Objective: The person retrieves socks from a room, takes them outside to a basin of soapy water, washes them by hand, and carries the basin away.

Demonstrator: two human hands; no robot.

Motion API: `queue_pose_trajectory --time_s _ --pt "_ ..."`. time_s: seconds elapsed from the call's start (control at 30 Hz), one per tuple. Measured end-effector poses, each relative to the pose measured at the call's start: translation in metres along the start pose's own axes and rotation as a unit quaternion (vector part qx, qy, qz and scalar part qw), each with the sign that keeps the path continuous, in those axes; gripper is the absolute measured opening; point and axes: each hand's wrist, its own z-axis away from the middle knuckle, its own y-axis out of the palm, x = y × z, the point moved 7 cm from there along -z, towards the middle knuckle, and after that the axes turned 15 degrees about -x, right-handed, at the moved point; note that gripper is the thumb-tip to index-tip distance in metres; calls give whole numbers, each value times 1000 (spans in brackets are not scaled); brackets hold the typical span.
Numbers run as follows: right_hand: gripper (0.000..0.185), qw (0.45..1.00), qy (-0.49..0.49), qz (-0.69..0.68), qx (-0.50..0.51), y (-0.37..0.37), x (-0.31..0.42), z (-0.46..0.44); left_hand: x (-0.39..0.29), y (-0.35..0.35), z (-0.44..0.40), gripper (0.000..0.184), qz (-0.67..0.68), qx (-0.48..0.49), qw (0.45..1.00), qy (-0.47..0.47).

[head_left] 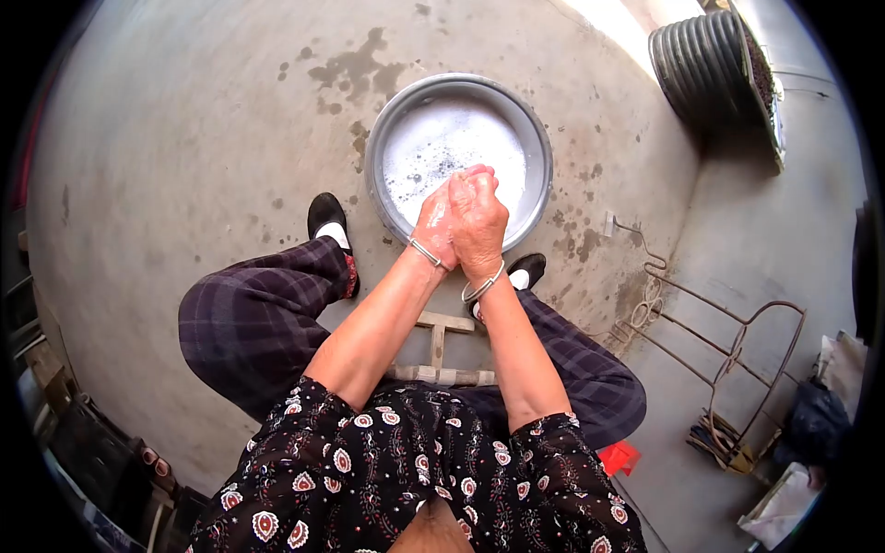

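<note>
A round grey metal basin (376, 175) stands on the floor in front of me, with white, sudsy water (442, 138) inside. Over its near side my two hands are pressed together, wet and with some foam on the skin. My left hand (436, 227) is closed, its fingers mostly hidden behind the other hand. My right hand (480, 221) is also closed and lies against the left one, fingers bent. Whatever may be between them cannot be seen. Each wrist wears a silver bangle.
Below my arms is a low wooden stool or frame (437, 341) between my knees. To the right are a bent metal rack (728, 355) and a black ribbed container (702, 69). Wet patches (358, 66) mark the concrete floor. Bags and clutter line the lower right.
</note>
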Motion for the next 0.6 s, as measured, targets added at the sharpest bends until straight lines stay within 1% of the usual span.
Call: queue_pose_trajectory --time_s 0.07,0.1,0.2,0.23,0.27,0.33,0.4,0.43,0.53,0.57,0.6 --pt "14 990 -9 136 -18 -5 -32 -34 11 2 6 33 -30 -81 996 -4" --pt "13 974 -79 206 -56 -9 -30 -49 17 6 3 32 -29 -1 1000 -9" --pt "16 994 -25 92 -60 -12 -13 -28 7 12 1 37 -29 -18 999 12" --pt "18 999 3 5 -40 -8 -6 -7 1 11 0 39 -25 -28 999 23" --pt "18 998 -28 -60 -15 -7 11 6 -5 5 -2 43 10 -51 999 15" --pt "19 999 30 0 -15 -2 -9 2 4 3 2 41 3 -46 999 -7" --pt "20 989 40 134 -38 -9 -38 -32 10 8 12 39 -58 -66 996 1" --pt "21 986 27 146 -83 -13 -38 -46 13 17 14 36 -37 -17 999 4" --pt "18 997 -17 48 -60 -7 -14 -18 7 12 3 38 -57 -38 997 -22" --pt "19 998 -36 43 -41 -6 -6 -10 -4 15 2 38 -1 -28 999 19" --pt "19 998 -56 36 -22 -4 1 -2 -2 10 1 37 6 -36 999 4"
